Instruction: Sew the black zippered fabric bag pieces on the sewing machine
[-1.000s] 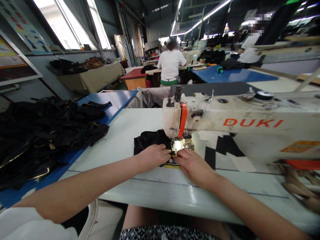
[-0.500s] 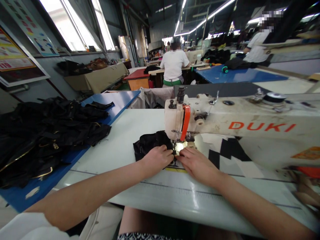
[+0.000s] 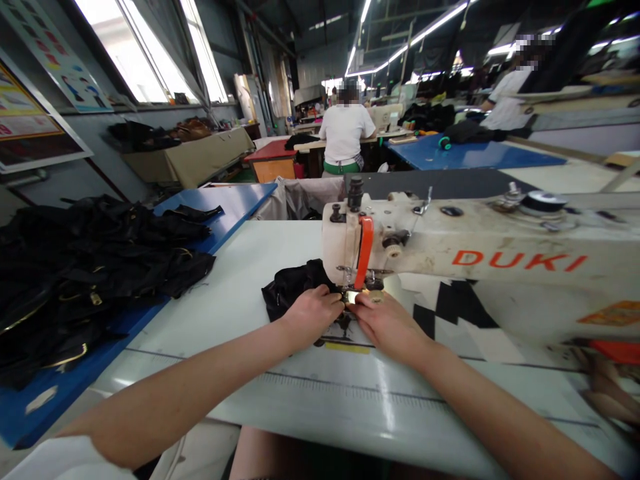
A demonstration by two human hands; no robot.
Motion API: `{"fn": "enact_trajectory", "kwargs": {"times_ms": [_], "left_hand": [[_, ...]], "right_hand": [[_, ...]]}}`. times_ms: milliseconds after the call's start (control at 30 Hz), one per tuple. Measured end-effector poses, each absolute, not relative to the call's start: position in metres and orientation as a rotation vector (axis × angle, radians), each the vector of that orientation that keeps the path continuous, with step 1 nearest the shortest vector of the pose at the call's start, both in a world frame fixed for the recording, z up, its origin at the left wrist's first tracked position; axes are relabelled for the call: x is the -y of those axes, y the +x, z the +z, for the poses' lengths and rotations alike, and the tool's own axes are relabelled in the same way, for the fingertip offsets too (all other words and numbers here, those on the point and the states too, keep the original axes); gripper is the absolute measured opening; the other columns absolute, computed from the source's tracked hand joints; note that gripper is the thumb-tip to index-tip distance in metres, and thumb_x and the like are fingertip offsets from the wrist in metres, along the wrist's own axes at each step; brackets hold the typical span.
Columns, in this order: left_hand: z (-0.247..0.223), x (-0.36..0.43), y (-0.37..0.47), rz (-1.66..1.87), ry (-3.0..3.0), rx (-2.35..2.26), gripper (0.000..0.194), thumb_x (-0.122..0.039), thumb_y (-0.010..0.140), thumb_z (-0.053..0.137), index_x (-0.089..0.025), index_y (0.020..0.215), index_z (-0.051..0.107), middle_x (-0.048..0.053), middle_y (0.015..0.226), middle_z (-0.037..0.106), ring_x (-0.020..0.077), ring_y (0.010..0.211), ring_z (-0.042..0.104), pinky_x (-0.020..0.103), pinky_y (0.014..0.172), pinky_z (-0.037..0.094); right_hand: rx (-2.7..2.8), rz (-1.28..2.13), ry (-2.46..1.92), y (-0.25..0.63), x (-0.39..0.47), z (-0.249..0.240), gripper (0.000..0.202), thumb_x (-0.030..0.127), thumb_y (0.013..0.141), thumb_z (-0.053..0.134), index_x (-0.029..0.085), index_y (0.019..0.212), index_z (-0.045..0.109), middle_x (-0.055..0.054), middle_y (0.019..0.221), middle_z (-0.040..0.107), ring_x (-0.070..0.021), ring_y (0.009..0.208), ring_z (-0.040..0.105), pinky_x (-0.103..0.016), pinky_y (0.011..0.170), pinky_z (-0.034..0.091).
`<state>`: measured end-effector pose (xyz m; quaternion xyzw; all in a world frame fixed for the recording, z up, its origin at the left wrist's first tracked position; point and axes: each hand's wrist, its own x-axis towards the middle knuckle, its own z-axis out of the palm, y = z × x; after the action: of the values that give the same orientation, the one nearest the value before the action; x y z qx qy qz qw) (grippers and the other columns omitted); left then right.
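A bunched black fabric piece [image 3: 293, 288] lies on the pale sewing table, left of the needle of a white sewing machine [image 3: 500, 233]. My left hand [image 3: 315, 313] rests against its near side, with the fingers closed on its edge. Opposite it, my right hand [image 3: 383, 323] has its fingers pressed together beside the presser foot, at the fabric's edge. The fingertips of both hands nearly meet just in front of the lit needle area. My fingers hide most of the edge under the needle. The metal needle plate [image 3: 345, 327] shows between my hands.
A heap of black fabric pieces with gold zippers [image 3: 85, 267] covers a blue table [image 3: 240, 193] on the left. Black and white patches [image 3: 455, 307] lie under the machine arm. A printed ruler strip [image 3: 350, 388] runs along the table front. A person [image 3: 347, 130] sits ahead.
Both hands have shifted slightly away from me, toward the needle, and more of the metal plate shows before them. The dark edge between my fingertips is less visible. The view has moved slightly.
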<state>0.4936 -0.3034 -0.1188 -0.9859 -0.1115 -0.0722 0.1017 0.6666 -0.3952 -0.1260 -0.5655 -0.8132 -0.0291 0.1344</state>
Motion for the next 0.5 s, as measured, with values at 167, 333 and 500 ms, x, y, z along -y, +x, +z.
{"fn": "enact_trajectory", "kwargs": {"times_ms": [167, 333, 500], "left_hand": [[-0.1227, 0.3015, 0.4941, -0.244, -2.919, 0.357, 0.015, -0.014, 0.089, 0.047, -0.013, 0.087, 0.062, 0.009, 0.088, 0.063, 0.0208, 0.082, 0.053, 0.033, 0.073, 0.048], [-0.1235, 0.3011, 0.4947, -0.238, -2.928, 0.364, 0.013, -0.015, 0.089, 0.049, -0.013, 0.09, 0.062, 0.008, 0.089, 0.063, 0.0216, 0.086, 0.054, 0.033, 0.075, 0.049], [-0.1248, 0.2995, 0.4942, -0.241, -2.934, 0.339, 0.014, -0.014, 0.088, 0.049, -0.013, 0.091, 0.062, 0.009, 0.091, 0.063, 0.0224, 0.091, 0.054, 0.035, 0.079, 0.05]], "right_hand": [[2.349, -0.069, -1.659, 0.6674, 0.3943, -0.126, 0.025, 0.016, 0.09, 0.044, 0.015, 0.104, 0.064, -0.009, 0.095, 0.061, -0.0226, 0.089, 0.051, -0.037, 0.08, 0.039], [2.354, -0.081, -1.663, 0.6673, 0.3939, -0.125, 0.021, 0.016, 0.089, 0.044, 0.015, 0.097, 0.064, -0.008, 0.092, 0.061, -0.0224, 0.086, 0.051, -0.036, 0.079, 0.039], [2.337, -0.117, -1.655, 0.6664, 0.3953, -0.1271, 0.022, 0.015, 0.09, 0.045, 0.016, 0.1, 0.064, -0.008, 0.095, 0.061, -0.0226, 0.088, 0.051, -0.037, 0.081, 0.039]]}}
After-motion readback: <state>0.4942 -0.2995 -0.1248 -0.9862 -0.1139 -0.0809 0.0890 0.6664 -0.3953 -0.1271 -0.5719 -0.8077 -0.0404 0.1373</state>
